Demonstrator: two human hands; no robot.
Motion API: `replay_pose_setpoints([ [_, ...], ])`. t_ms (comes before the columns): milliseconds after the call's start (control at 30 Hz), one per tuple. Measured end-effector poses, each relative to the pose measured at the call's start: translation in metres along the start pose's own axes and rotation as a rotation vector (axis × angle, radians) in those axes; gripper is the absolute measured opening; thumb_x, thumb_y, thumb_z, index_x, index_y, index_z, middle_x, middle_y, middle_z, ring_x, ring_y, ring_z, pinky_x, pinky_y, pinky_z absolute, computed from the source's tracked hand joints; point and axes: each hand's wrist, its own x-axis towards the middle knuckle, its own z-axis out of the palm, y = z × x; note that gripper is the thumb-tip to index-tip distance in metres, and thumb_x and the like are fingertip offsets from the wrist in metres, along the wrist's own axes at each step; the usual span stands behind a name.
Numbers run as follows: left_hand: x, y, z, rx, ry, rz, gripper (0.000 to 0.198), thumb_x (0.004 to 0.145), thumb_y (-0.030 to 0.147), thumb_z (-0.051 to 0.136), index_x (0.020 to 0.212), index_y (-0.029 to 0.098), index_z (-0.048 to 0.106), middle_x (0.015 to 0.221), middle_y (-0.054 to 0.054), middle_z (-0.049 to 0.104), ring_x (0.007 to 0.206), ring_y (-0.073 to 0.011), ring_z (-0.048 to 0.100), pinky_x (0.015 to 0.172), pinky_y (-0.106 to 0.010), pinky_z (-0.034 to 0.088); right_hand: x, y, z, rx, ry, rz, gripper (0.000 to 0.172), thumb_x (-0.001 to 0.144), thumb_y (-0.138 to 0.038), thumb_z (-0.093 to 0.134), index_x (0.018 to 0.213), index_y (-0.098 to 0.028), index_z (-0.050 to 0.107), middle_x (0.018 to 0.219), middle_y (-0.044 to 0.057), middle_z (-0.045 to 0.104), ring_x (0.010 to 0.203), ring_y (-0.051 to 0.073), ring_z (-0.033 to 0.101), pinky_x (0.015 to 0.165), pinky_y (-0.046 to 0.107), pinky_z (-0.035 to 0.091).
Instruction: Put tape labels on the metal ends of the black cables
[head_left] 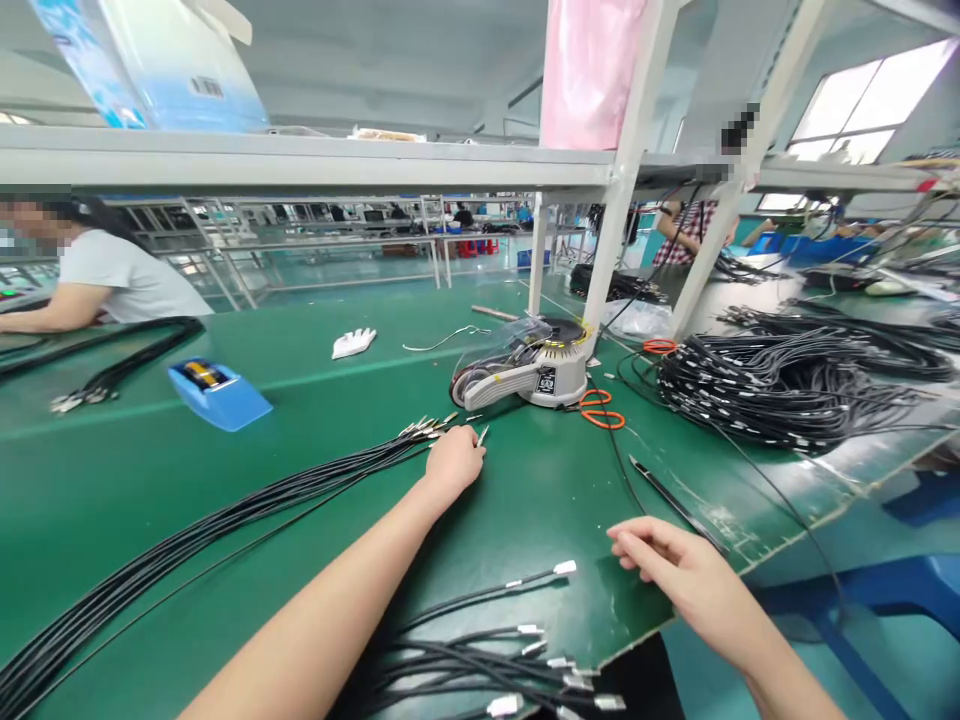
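My left hand (456,462) is closed on the end of a black cable, whose metal connector (482,436) pokes out past the fingertips. Beside it, a bundle of black cables (300,487) runs in from the lower left, connector ends by my wrist. Just beyond that hand stands a grey-white round tape dispenser (551,375). My right hand (675,570) hovers over the table's front edge, fingers loosely curled and thumb near the index finger; no held thing shows. Close below my left forearm lie more black cables (465,660) with white and silver plugs.
Orange-handled scissors (602,412) and a black pen (675,505) lie on the green table (360,390). A large cable coil (780,390) sits right. A blue tape dispenser (219,392) and white glove (353,343) lie left. Shelf posts (630,160) rise behind; a person (127,275) sits left.
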Motion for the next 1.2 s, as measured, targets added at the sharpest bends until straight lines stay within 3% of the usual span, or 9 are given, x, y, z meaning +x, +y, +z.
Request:
replay_pose_setpoints([
  [133, -0.003, 0.01, -0.007, -0.194, 0.033, 0.006, 0.009, 0.072, 0.025, 0.062, 0.068, 0.016, 0.06, 0.073, -0.006, 0.065, 0.074, -0.0192, 0.062, 0.07, -0.032, 0.047, 0.014, -0.011, -0.006, 0.058, 0.01, -0.033, 0.03, 0.082, -0.047, 0.056, 0.087, -0.021, 0.07, 0.083, 0.006, 0.071, 0.08, 0.022, 0.064, 0.07, 0.031, 0.048],
  [300, -0.04, 0.034, -0.026, -0.554, 0.024, 0.046, 0.047, 0.08, 0.042, 0.049, 0.118, 0.015, 0.05, 0.074, -0.004, 0.064, 0.054, -0.0126, 0.054, 0.046, -0.023, 0.04, 0.078, -0.042, -0.027, 0.338, 0.106, -0.12, 0.024, 0.074, -0.034, 0.067, 0.088, -0.015, 0.071, 0.082, 0.008, 0.072, 0.071, 0.017, 0.063, 0.061, 0.026, 0.047],
  [367, -0.06, 0.04, -0.026, -0.792, 0.021, -0.004, 0.052, 0.077, 0.05, 0.055, 0.116, 0.015, 0.054, 0.073, -0.003, 0.062, 0.054, -0.011, 0.05, 0.046, -0.022, 0.037, 0.11, -0.055, -0.034, 0.468, 0.177, -0.129, 0.022, 0.072, -0.03, 0.068, 0.085, -0.012, 0.071, 0.082, 0.008, 0.072, 0.067, 0.014, 0.063, 0.056, 0.023, 0.046],
  [467, -0.08, 0.04, -0.019, -0.915, 0.016, -0.084, 0.051, 0.07, 0.053, 0.064, 0.1, 0.012, 0.064, 0.072, -0.003, 0.061, 0.054, -0.0104, 0.048, 0.05, -0.023, 0.038, 0.151, -0.07, -0.034, 0.522, 0.24, -0.107, 0.016, 0.073, -0.024, 0.066, 0.083, -0.012, 0.07, 0.079, 0.007, 0.071, 0.061, 0.011, 0.061, 0.052, 0.019, 0.046],
  [600, -0.088, 0.029, -0.002, -0.991, -0.028, -0.133, 0.048, 0.067, 0.05, 0.066, 0.095, 0.011, 0.064, 0.075, -0.004, 0.063, 0.057, -0.0124, 0.052, 0.058, -0.026, 0.044, 0.185, -0.086, -0.021, 0.58, 0.281, -0.047, 0.009, 0.074, -0.021, 0.066, 0.077, -0.012, 0.069, 0.074, 0.006, 0.07, 0.055, 0.008, 0.059, 0.046, 0.016, 0.044],
  [700, -0.089, 0.024, 0.007, -1.078, -0.096, -0.141, 0.046, 0.065, 0.044, 0.066, 0.097, 0.011, 0.06, 0.074, -0.005, 0.063, 0.062, -0.0152, 0.055, 0.056, -0.026, 0.045, 0.205, -0.096, -0.015, 0.634, 0.316, 0.041, 0.018, 0.078, -0.029, 0.066, 0.075, -0.012, 0.065, 0.071, 0.005, 0.068, 0.053, 0.008, 0.058, 0.044, 0.016, 0.045],
  [800, -0.092, 0.025, 0.011, -1.122, -0.11, -0.135, 0.048, 0.063, 0.042, 0.068, 0.1, 0.012, 0.058, 0.075, -0.006, 0.063, 0.061, -0.0154, 0.055, 0.052, -0.026, 0.045, 0.223, -0.106, -0.009, 0.668, 0.312, 0.131, 0.026, 0.085, -0.037, 0.059, 0.084, -0.011, 0.062, 0.076, 0.004, 0.065, 0.058, 0.009, 0.059, 0.048, 0.02, 0.048],
  [933, -0.098, 0.029, 0.008, -1.128, -0.033, -0.145, 0.056, 0.065, 0.047, 0.067, 0.108, 0.013, 0.057, 0.078, -0.006, 0.064, 0.058, -0.0135, 0.053, 0.048, -0.024, 0.043, 0.238, -0.114, -0.002, 0.689, 0.302, 0.187, 0.024, 0.09, -0.033, 0.053, 0.102, -0.013, 0.059, 0.093, 0.005, 0.063, 0.073, 0.013, 0.061, 0.063, 0.028, 0.053],
  [1200, -0.098, 0.029, 0.002, -1.134, -0.001, -0.156, 0.047, 0.071, 0.047, 0.065, 0.105, 0.014, 0.065, 0.076, -0.003, 0.062, 0.058, -0.0105, 0.051, 0.052, -0.022, 0.041, 0.231, -0.113, 0.003, 0.701, 0.361, 0.187, 0.026, 0.09, -0.029, 0.054, 0.111, -0.014, 0.056, 0.107, 0.007, 0.06, 0.087, 0.018, 0.062, 0.073, 0.035, 0.054],
])
